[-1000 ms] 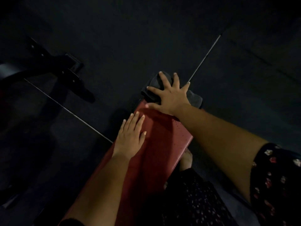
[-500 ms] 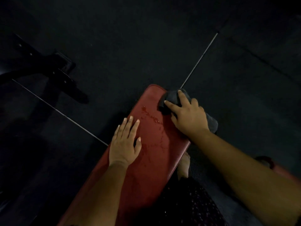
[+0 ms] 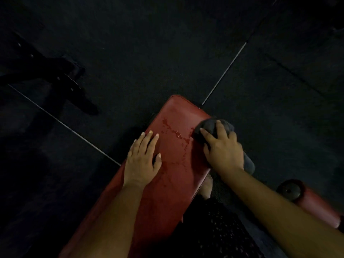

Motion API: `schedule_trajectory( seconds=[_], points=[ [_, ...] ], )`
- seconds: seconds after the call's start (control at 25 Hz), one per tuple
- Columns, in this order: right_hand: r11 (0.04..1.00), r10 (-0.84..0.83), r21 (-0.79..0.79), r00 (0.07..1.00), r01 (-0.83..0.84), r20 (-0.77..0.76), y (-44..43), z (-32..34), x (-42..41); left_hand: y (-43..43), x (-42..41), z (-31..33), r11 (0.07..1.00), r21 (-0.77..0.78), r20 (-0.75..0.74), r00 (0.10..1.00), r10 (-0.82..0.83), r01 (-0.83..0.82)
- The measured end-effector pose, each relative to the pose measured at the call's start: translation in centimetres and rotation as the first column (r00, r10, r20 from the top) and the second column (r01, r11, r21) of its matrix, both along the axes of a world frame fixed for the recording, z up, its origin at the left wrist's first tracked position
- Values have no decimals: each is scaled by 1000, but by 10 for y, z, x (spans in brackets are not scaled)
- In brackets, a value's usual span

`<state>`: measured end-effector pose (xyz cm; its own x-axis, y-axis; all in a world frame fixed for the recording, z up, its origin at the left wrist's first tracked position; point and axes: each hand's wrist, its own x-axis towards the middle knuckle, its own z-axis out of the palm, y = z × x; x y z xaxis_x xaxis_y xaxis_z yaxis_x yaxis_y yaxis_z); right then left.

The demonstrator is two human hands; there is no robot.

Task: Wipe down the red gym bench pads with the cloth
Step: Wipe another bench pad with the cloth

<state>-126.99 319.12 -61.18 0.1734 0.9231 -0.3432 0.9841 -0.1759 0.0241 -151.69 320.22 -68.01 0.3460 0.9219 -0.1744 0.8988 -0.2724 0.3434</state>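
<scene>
The right hand (image 3: pixel 224 151) grips a soft, bunched cloth (image 3: pixel 210 126) on the wet red bench pad (image 3: pixel 178 164) (likely slippery); the left hand (image 3: pixel 142 161) presses flat, fingers spread.

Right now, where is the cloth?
In the head view the cloth sits bunched at the right edge of the red bench pad, near its far end, gripped under the right hand.

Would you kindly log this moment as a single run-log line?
step: wiping | left hand: flat on pad | right hand: holds cloth at pad's right edge | wet streaks: mid-pad
</scene>
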Motion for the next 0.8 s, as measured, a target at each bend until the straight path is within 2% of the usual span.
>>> schedule_trajectory(
  seconds=[0.12, 0.2, 0.28, 0.36, 0.52, 0.68, 0.8],
  points=[
    [989, 134, 76, 989, -129, -69, 59, -2, -41, -1, -2, 6, 998, -8, 145, 988, 60, -59],
    [969, 237, 83, 970, -232, -57, 93, -3, -69, -4, -8, 8, 988, -36, 246, 957, 154, -150],
    [928, 369, 56, 929, -368, -21, 109, -4, -92, -13, -19, 9, 976, -67, 246, 945, 216, -205],
    [890, 454, 36, 891, -454, -12, 104, -3, -95, -24, -31, 10, 973, -105, 182, 958, 224, -208],
    [925, 381, 7, 923, -381, -55, 40, -3, -42, -33, -37, 12, 973, -152, 101, 976, 192, -176],
    [982, 188, -15, 982, -187, 27, -46, 0, 18, -33, -35, 13, 970, -166, 108, 975, 197, -177],
    [992, 66, -107, 998, -66, -4, -95, 5, 29, -33, -34, 14, 970, -170, 100, 976, 195, -176]
  ],
)
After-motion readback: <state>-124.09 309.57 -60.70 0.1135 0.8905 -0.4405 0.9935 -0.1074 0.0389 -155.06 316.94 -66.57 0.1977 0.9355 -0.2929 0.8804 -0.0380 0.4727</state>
